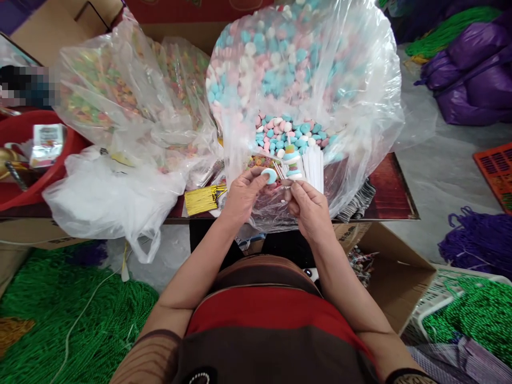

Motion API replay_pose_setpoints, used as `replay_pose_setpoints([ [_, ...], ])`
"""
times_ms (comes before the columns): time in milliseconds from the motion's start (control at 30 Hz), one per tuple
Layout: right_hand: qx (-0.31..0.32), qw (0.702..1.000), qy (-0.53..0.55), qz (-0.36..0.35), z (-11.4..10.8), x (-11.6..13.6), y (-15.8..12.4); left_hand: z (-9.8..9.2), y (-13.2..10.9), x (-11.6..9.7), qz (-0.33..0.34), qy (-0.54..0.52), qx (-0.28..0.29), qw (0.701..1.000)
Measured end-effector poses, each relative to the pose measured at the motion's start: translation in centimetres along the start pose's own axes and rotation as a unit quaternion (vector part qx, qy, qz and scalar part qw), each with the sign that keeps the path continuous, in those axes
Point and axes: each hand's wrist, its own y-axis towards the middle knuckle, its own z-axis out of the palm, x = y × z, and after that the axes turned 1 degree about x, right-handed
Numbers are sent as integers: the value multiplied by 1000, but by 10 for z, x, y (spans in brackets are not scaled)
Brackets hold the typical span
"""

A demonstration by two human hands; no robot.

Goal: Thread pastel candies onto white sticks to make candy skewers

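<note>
While the left hand [243, 194] is pinching a blue-white disc [270, 175] at the clear bag's [372, 106] near edge, the right hand [310, 204] is gripping a loaded stick [292, 158], risking spills by tilting.

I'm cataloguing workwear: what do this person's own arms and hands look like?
The left hand and right hand are ungloved, the forearms bare. The left sleeve looks sheer, with dark stripes; of the right sleeve only a dark, patterned edge shows.
</note>
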Motion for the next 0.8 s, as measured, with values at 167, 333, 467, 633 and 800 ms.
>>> replay_pose_setpoints([
  [167, 68, 993, -84, 41, -11, -5, -31, -6, 11, -5, 31, -25, -53, 998],
  [333, 84, 981, -175, 14, -10, -9, -41, -9, 11, 0, 22, -46, -26, 998],
  [467, 85, 979, -182, 12, -7, -6, -38, -7, 9, 2, 32, -44, -29, 998],
  [633, 87, 975, -203, 0, -11, -6, -39, -6, 10, 4, 91, -35, -35, 995],
  [800, 80, 972, -222, -4, -15, -5, -40, -9, 13, 9, 101, 11, -66, 993],
])
